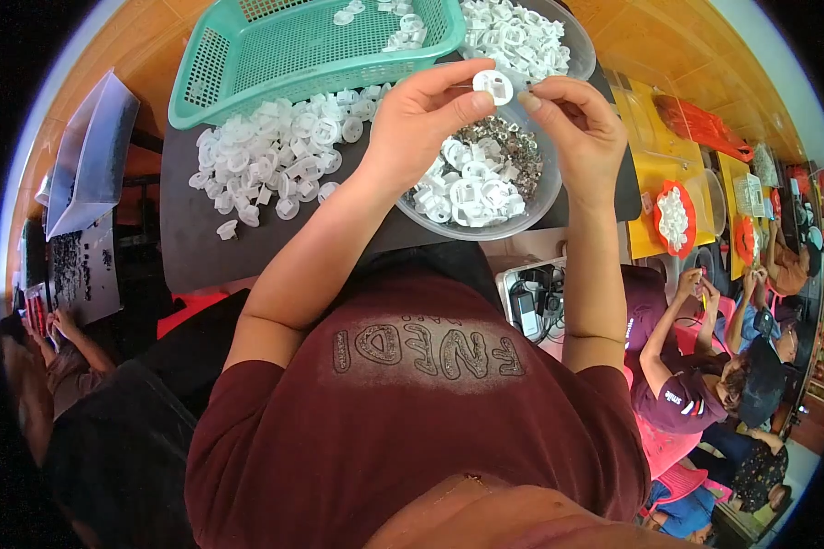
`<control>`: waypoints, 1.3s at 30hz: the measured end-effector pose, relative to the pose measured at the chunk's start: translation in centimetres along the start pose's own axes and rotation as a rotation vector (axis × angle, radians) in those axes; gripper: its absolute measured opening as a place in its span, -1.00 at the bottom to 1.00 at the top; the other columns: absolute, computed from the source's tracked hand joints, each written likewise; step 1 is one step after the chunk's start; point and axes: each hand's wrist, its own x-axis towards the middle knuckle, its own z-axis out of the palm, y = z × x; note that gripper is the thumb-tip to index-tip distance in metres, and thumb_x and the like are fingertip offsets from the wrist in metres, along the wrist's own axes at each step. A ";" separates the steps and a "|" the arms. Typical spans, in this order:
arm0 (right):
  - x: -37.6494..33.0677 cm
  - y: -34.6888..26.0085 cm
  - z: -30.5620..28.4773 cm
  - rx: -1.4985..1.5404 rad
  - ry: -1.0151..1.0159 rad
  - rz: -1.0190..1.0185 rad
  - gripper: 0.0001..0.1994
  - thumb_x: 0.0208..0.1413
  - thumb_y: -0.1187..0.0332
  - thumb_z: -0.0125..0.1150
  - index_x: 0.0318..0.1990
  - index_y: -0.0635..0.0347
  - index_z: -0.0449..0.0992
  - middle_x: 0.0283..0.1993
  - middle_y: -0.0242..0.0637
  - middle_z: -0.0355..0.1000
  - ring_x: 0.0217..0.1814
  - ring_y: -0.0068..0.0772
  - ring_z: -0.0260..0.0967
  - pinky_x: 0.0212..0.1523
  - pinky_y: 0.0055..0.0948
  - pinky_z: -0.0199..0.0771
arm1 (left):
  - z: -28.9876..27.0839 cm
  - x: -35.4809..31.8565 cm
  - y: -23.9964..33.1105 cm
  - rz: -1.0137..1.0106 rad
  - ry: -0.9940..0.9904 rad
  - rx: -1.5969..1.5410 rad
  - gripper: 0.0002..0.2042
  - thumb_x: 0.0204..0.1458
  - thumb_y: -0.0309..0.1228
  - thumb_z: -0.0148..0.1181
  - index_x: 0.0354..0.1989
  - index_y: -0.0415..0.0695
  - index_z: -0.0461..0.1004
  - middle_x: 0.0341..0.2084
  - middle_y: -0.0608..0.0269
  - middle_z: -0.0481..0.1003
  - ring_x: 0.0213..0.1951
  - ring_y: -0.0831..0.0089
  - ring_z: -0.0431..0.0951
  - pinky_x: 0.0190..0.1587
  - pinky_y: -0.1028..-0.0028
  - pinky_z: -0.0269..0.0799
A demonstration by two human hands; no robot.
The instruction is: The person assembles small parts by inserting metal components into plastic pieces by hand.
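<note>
My left hand [418,121] pinches a round white plastic part [493,88] between thumb and forefinger, with a square recess showing in its face. Close to its right side is my right hand [581,128], thumb and forefinger pressed together; whatever they hold is too small to make out. Both hands hover over a clear round bowl [485,234]. Inside it lie small shiny metal pieces [525,157] and a heap of white plastic parts [476,199]. Left of my left forearm, a loose pile of similar white parts [275,151] spreads over the dark table [212,259].
A green basket [311,73] with some white parts stands at the back. Beside it, another bowl [584,55] brims with white parts. On the right, co-workers [705,393] sit by yellow tables [645,229]; a white box [513,306] of cables is below my table.
</note>
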 end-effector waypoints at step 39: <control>-1.7 -2.5 1.5 0.321 -0.098 0.222 -0.87 0.06 0.61 0.23 -0.23 0.29 0.49 -0.41 -0.40 0.43 -0.46 -0.70 0.32 -0.48 -0.69 0.31 | 0.1 -0.6 0.2 0.374 -0.051 0.330 -0.60 -0.12 -0.56 0.41 -0.03 -0.13 0.58 -0.16 0.28 0.48 -0.28 0.62 0.48 -0.29 0.63 0.47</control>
